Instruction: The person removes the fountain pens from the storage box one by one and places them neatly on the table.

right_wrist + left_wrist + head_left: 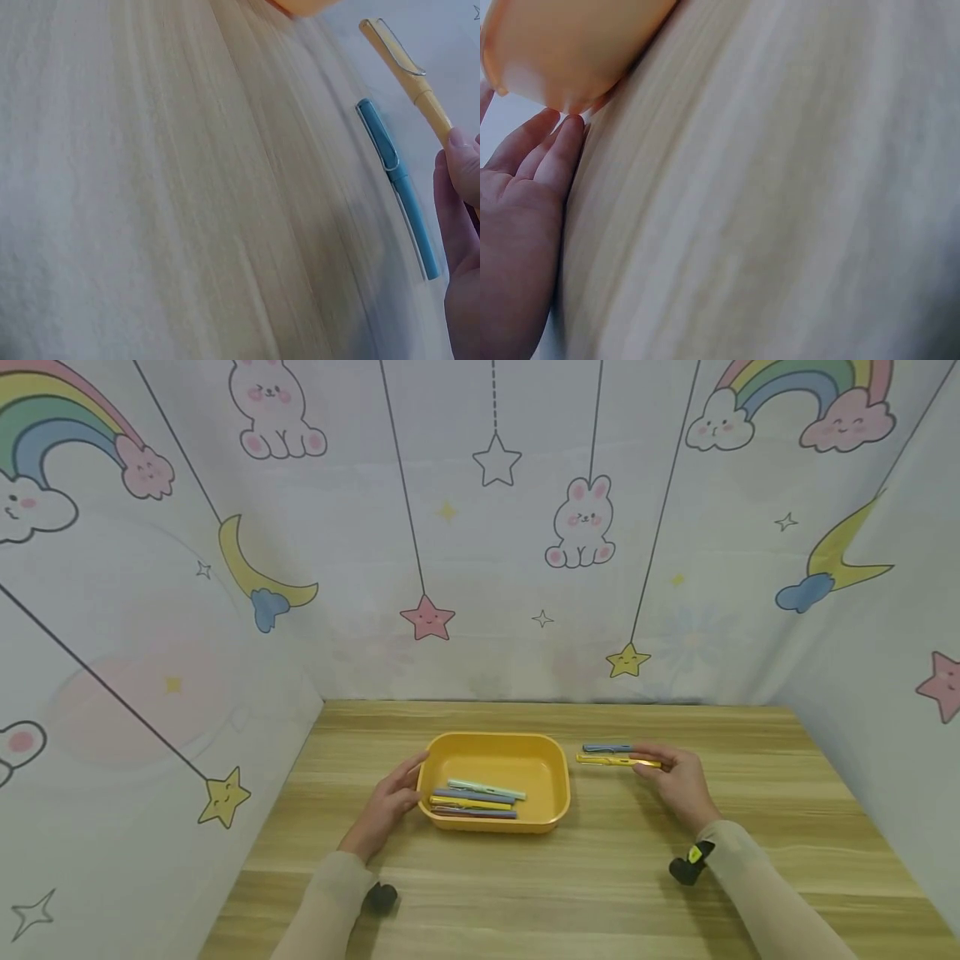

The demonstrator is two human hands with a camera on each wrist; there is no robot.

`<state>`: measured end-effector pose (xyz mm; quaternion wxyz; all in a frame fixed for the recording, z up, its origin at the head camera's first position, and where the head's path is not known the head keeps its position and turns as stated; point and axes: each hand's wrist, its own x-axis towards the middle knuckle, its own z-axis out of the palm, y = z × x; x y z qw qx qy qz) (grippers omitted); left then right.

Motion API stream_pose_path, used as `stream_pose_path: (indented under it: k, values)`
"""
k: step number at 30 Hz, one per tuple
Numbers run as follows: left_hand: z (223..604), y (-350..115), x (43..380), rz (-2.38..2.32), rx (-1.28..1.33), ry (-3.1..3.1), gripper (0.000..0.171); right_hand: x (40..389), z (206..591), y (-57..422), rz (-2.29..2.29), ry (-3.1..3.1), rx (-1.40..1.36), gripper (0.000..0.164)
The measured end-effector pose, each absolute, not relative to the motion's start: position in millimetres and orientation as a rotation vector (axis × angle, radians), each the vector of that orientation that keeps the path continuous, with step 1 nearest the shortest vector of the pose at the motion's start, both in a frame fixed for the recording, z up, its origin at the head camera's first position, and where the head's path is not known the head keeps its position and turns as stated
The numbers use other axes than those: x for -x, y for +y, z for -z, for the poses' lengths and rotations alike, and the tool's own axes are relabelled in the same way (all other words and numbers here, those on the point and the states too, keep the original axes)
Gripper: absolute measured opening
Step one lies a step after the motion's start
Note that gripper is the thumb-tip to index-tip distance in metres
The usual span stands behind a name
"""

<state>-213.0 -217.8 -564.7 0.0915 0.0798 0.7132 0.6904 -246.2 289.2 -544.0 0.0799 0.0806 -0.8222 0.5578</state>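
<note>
A yellow plastic tray stands on the table with several pens lying in its left half. Among them are a pale green pen and a yellow pen. My left hand rests against the tray's left end, its fingers fairly straight; the left wrist view shows the fingertips touching the tray wall. To the right of the tray, my right hand pinches a second yellow pen with a wire clip between thumb and fingers, held above the table. Beside it a blue pen lies on the wood.
The wood-grain table reaches back to a white curtain printed with rabbits, stars and rainbows, which also closes both sides. Black wrist cameras sit on the left and right wrists.
</note>
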Motion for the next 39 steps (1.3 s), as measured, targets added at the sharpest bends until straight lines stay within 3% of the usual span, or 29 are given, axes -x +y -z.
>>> stream_pose_path:
  k: [39]
  values:
    - [565.6,-219.8,213.6,-2.043,-0.263,2.11,0.068,261.9,563.3,313.3,-1.154,-2.674,-0.358,0.035]
